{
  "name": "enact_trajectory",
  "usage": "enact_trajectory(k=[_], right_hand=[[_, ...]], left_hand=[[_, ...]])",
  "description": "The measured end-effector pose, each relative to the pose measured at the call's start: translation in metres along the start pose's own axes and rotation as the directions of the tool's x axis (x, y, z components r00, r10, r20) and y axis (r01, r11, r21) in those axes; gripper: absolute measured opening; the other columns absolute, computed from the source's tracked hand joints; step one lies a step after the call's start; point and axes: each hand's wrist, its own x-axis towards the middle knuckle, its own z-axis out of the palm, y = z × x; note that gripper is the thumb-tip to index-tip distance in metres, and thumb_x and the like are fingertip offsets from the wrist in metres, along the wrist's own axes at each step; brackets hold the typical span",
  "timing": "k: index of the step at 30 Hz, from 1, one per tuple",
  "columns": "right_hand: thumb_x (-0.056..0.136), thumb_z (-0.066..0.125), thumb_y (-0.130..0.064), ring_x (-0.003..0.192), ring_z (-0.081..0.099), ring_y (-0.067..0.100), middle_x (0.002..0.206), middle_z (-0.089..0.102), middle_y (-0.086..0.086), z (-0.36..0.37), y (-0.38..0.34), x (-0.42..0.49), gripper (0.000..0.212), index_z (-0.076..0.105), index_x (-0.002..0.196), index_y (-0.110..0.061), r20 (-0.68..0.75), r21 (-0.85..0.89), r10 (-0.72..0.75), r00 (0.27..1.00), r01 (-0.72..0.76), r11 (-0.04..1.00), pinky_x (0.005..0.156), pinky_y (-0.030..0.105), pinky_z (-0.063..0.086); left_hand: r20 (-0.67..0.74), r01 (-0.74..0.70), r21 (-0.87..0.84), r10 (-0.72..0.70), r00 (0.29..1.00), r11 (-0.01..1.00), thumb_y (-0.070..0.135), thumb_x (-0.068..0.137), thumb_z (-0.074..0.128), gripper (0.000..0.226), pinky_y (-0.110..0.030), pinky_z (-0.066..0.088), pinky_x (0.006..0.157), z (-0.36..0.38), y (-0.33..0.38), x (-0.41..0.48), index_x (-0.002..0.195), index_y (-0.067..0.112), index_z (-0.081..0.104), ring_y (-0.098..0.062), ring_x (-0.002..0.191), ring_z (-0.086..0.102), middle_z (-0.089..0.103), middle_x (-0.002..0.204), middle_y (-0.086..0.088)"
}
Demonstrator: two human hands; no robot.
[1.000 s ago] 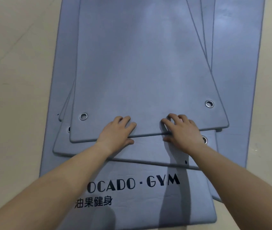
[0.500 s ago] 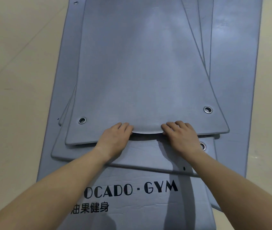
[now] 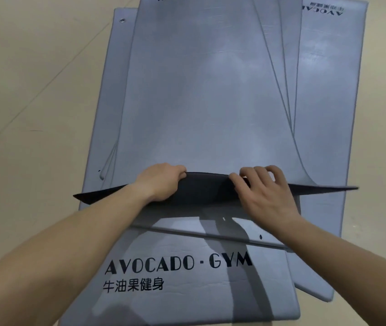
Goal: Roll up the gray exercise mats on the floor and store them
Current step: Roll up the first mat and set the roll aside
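Several gray exercise mats lie stacked and fanned out on the floor. The top mat point(image 3: 201, 95) stretches away from me, and its near end is lifted and folded back so its dark underside point(image 3: 201, 191) shows. My left hand point(image 3: 161, 182) grips that raised edge left of the middle. My right hand point(image 3: 265, 191) holds the same edge to the right, fingers curled over it. Below the fold lies another mat point(image 3: 187, 292) printed with "AVOCADO · GYM" and Chinese characters. The top mat's near corners with their metal eyelets are hidden by the fold.
Beige floor point(image 3: 27, 95) surrounds the stack on both sides. A lower mat point(image 3: 328, 90) sticks out to the right with upside-down lettering at its far end. Another lower mat's far left corner shows an eyelet point(image 3: 122, 20).
Both hands have gripped the top mat's near edge and lifted it off the stack, turning it over away from me. The view has also pulled back, showing more of the mats.
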Motion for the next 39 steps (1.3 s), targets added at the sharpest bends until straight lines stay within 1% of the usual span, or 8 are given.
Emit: enact_trajectory(k=[4,8,11,16,19,30,33,39], right_hand=[[0.079,0.077,-0.047,0.146,0.029,0.045,0.157,0.033,0.024,0.030,-0.010,-0.008,0.104,0.029,0.159,-0.003,0.271,-0.022,0.054,0.961,-0.050,0.998,0.121,0.061,0.013],[0.077,0.076,-0.066,0.150,0.026,0.039,0.157,0.037,0.016,0.057,0.008,0.022,0.112,0.024,0.160,-0.011,0.378,-0.006,0.051,0.924,-0.053,0.999,0.123,0.057,0.011],[0.073,0.071,-0.074,0.138,0.042,0.030,0.146,0.049,0.005,0.071,0.015,0.027,0.105,0.031,0.155,-0.021,0.431,0.071,0.000,0.903,-0.034,0.997,0.122,0.051,0.018],[0.075,0.064,-0.075,0.131,0.052,0.020,0.143,0.054,-0.005,0.083,0.022,0.032,0.090,0.037,0.150,-0.033,0.502,0.225,-0.036,0.864,-0.090,0.970,0.119,0.041,0.026],[0.073,0.066,-0.076,0.132,0.048,0.023,0.147,0.047,-0.003,0.084,0.028,0.036,0.089,0.042,0.148,-0.034,0.519,0.257,-0.049,0.853,-0.102,0.961,0.117,0.039,0.030],[0.087,0.038,-0.086,0.114,0.063,0.024,0.134,0.058,-0.002,0.079,0.016,0.020,0.082,0.043,0.143,-0.028,0.535,0.158,-0.040,0.844,-0.053,0.986,0.100,0.040,0.047],[0.086,0.035,-0.089,0.096,0.066,0.023,0.117,0.063,-0.004,0.061,0.020,0.026,0.075,0.052,0.130,-0.031,0.616,0.181,-0.083,0.784,-0.039,0.983,0.073,0.036,0.046],[0.079,0.048,-0.091,0.085,0.061,0.018,0.088,0.064,-0.006,0.032,0.009,0.019,0.065,0.061,0.095,-0.029,0.843,0.362,-0.170,0.511,-0.303,0.881,0.075,0.036,0.046]], left_hand=[[-0.104,-0.028,0.136,0.042,0.994,0.990,0.038,0.111,0.034,0.029,-0.040,0.043,0.077,0.006,-0.010,0.020,0.107,0.025,0.060,-0.035,0.094,0.061,0.069,0.108,-0.011],[-0.537,0.015,0.392,0.215,0.816,0.920,0.016,0.097,0.065,0.011,-0.041,0.032,0.074,0.027,0.005,0.020,0.108,0.018,0.067,-0.034,0.085,0.057,0.065,0.100,-0.009],[-0.583,-0.088,0.439,0.358,0.730,0.894,0.022,0.093,0.070,0.021,-0.044,0.037,0.076,0.054,0.014,0.010,0.112,0.014,0.068,-0.035,0.092,0.057,0.065,0.109,-0.012],[-0.246,-0.036,0.521,0.191,0.950,0.853,0.079,0.081,0.058,0.112,-0.059,0.012,0.124,0.079,0.005,-0.006,0.162,0.013,0.017,-0.042,0.153,0.019,0.022,0.167,-0.016],[-0.253,0.031,0.474,0.102,0.962,0.880,0.078,0.085,0.057,0.108,-0.069,0.007,0.120,0.083,0.005,0.000,0.163,0.030,0.000,-0.044,0.155,0.008,0.012,0.169,-0.012],[-0.074,0.086,0.194,-0.073,0.995,0.977,0.060,0.081,0.069,0.071,-0.040,0.051,0.084,0.077,0.002,0.017,0.144,0.043,0.040,-0.026,0.114,0.051,0.044,0.135,0.001],[-0.008,0.051,0.164,-0.050,0.999,0.985,0.064,0.078,0.069,0.062,-0.036,0.050,0.077,0.065,0.002,0.011,0.132,0.039,0.054,-0.020,0.100,0.059,0.057,0.118,0.008],[0.404,0.058,0.018,-0.060,0.913,0.998,0.087,0.053,0.074,0.085,-0.035,0.052,0.083,0.054,-0.008,-0.006,0.115,0.029,0.068,-0.017,0.094,0.062,0.063,0.092,0.013]])
